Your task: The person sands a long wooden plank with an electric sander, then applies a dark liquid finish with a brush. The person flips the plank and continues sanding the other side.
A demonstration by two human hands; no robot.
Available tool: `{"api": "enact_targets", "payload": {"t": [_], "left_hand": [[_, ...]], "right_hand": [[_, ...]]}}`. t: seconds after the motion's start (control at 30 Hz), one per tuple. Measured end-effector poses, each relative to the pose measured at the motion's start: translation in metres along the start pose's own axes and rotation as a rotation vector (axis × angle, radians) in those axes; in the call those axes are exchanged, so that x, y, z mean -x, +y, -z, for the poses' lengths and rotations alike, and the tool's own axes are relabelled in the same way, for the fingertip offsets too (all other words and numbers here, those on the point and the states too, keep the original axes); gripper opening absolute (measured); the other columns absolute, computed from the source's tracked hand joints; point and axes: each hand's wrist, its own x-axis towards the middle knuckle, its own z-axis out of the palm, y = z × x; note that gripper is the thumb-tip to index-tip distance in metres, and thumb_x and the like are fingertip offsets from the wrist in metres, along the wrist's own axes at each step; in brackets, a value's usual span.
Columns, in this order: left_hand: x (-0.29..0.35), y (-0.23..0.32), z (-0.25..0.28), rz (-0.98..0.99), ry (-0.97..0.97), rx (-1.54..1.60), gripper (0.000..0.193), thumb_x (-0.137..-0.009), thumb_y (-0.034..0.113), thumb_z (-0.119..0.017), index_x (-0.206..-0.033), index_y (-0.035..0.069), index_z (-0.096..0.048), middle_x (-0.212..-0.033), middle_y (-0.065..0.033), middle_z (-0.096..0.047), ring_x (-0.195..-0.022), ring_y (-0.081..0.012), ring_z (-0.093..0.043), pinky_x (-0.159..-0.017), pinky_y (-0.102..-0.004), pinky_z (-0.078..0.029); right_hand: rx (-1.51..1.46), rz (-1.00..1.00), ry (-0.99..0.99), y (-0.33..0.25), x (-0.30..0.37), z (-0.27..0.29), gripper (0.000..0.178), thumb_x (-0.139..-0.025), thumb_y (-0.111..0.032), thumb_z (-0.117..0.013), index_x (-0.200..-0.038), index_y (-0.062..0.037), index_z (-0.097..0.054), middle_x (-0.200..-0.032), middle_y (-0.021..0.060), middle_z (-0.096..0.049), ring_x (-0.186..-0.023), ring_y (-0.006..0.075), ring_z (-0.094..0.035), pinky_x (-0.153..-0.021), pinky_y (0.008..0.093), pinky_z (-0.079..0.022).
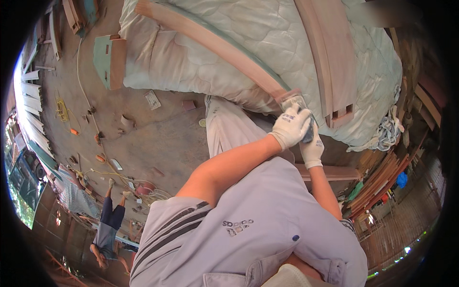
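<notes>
A long curved wooden piece (215, 52) with a pale green edge lies across the padded quilt (191, 62), its near end at my hands. Both gloved hands grip what looks like a hand sander (308, 135), with a dark grey-blue body and a pale, motion-blurred front part against the wood's end. My left hand (291, 128) is closed over it from the left, in a white glove. On its right side my right hand (313, 147), also gloved, is closed round the dark body. Much of the tool is hidden by the fingers.
Wide curved boards (330, 57), one with a slotted end, rest on the quilt at right. A green-faced block (109, 62) stands left of it. Cords and scraps litter the floor. Another person (109, 227) is at lower left. Stacked timber (382, 186) lies right.
</notes>
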Motion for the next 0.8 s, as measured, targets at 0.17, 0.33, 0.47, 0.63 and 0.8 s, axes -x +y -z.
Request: {"api": "enact_targets", "payload": {"t": [0.17,0.33,0.47,0.63,0.8], "left_hand": [[0.0,-0.004,-0.031,-0.274,0.054,-0.093,0.034,-0.101,0.037,-0.068,-0.128,0.015,-0.069,-0.136,-0.0264,-0.063,-0.116,-0.0481,-0.067,-0.101,-0.056,-0.054],[-0.052,-0.132,0.051,0.388,0.989,-0.207,0.082,-0.107,0.038,-0.072,-0.166,-0.007,-0.036,-0.162,-0.0334,-0.046,-0.155,-0.0465,-0.041,-0.129,-0.053,-0.034],[-0.1,-0.168,0.095,0.381,0.979,0.359,0.109,-0.102,0.031,-0.083,-0.164,-0.023,-0.012,-0.164,-0.0329,-0.045,-0.146,-0.0352,-0.053,-0.128,-0.0437,-0.038],[-0.115,-0.175,0.091,0.34,0.969,0.487,0.12,-0.101,0.025,-0.085,-0.169,-0.015,0.007,-0.161,-0.0283,-0.049,-0.14,-0.0334,-0.059,-0.122,-0.0447,-0.047],[-0.126,-0.136,0.094,0.406,0.885,0.56,0.125,-0.104,0.029,-0.083,-0.172,-0.006,0.015,-0.165,-0.0266,-0.044,-0.142,-0.0332,-0.058,-0.117,-0.0425,-0.052]], "right_hand": [[-0.037,-0.002,0.126,0.052,0.027,-0.014,0.083,-0.085,-0.023,-0.092,-0.159,-0.0079,-0.059,-0.142,0.0176,-0.075,-0.121,0.0354,-0.076,-0.099,0.041,-0.062],[-0.161,-0.018,0.237,0.04,0.029,-0.013,0.078,-0.081,-0.023,-0.097,-0.15,-0.0037,-0.068,-0.134,0.0196,-0.078,-0.116,0.0356,-0.078,-0.1,0.0412,-0.061],[-0.267,-0.13,0.217,0.035,0.02,-0.001,0.073,-0.078,-0.032,-0.101,-0.139,-0.0026,-0.074,-0.117,0.0187,-0.082,-0.105,0.0349,-0.08,-0.093,0.0415,-0.062],[-0.326,-0.334,0.225,0.039,0.0,0.044,0.066,-0.078,-0.034,-0.1,-0.13,-0.0011,-0.076,-0.108,0.0176,-0.083,-0.098,0.0365,-0.079,-0.091,0.0439,-0.06],[-0.427,-0.37,0.46,0.102,-0.037,0.067,0.064,-0.083,-0.028,-0.099,-0.127,0.0104,-0.073,-0.119,0.0176,-0.08,-0.105,0.0271,-0.074,-0.099,0.0415,-0.057]]}}
